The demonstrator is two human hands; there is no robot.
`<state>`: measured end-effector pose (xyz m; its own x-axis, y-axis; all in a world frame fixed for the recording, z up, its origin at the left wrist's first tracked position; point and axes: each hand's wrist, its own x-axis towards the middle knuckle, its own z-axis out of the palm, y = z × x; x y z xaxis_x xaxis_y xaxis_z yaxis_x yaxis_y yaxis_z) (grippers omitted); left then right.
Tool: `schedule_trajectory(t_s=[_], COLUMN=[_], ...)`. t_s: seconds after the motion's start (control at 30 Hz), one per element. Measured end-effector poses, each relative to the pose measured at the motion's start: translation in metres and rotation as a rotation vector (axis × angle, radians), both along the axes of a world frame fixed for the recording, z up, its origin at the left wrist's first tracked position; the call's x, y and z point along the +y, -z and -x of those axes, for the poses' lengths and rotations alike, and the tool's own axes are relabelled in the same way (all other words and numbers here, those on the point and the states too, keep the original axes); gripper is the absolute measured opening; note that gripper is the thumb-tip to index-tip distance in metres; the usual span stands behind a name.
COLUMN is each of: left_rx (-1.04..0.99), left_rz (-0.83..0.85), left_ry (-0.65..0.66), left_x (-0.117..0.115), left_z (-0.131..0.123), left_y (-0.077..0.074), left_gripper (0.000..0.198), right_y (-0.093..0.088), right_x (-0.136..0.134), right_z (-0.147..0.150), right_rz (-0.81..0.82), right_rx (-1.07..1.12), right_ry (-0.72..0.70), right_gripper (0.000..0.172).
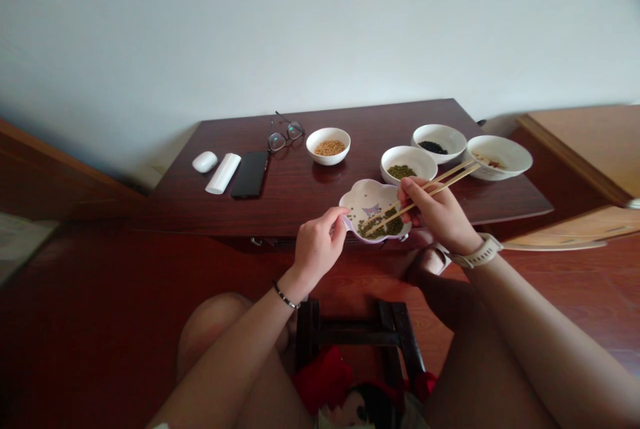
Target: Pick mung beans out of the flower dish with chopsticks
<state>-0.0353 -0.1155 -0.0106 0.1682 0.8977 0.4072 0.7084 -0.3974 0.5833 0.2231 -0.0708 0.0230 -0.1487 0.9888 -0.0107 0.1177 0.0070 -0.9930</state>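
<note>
My left hand [320,243] pinches the rim of a scalloped white dish [361,194] with a lilac edge and a cartoon figure inside. Green mung beans [393,225] lie scattered and heaped in this dish. In my right hand [434,210] is a pair of wooden chopsticks [453,177], their tips down among the beans. Just behind the dish, a white bowl [424,157] holds more mung beans. Another white bowl [453,137] contains black beans or seeds. Farther right, a wider white bowl [520,155] has pale and reddish bits that I cannot name.
On the dark wooden table [290,205] stands a white bowl [329,159] of yellow soybeans. Left of it lie eyeglasses [285,138], a black phone [251,175], a white oblong case [223,174] and a small white rounded case [205,161]. A dark stool [350,334] is below.
</note>
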Motion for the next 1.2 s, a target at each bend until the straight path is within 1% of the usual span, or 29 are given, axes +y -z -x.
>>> schedule_trajectory(t_s=[0.17,0.37,0.53,0.8,1.2], left_rx=[0.006,0.009,-0.017,-0.010,-0.023], left_rz=[0.002,0.008,0.024,0.017,0.025], left_ry=[0.003,0.008,0.018,0.019,0.030], left_x=[0.001,0.002,0.002,0.001,0.001], left_z=[0.000,0.000,-0.001,-0.001,-0.003], left_y=[0.000,0.001,0.001,0.000,0.000], left_gripper=[0.024,0.024,0.024,0.024,0.024], right_y=[-0.001,-0.005,-0.007,-0.009,-0.012], right_x=[-0.001,-0.002,-0.004,-0.006,-0.009], right_z=[0.001,0.002,0.002,0.002,0.002], right_rz=[-0.010,-0.034,-0.021,-0.011,-0.018], right_rx=[-0.022,-0.043,-0.064,-0.051,-0.072], right_ry=[0.011,-0.029,-0.041,-0.033,-0.011], right_gripper=[0.051,0.050,0.049,0.046,0.047])
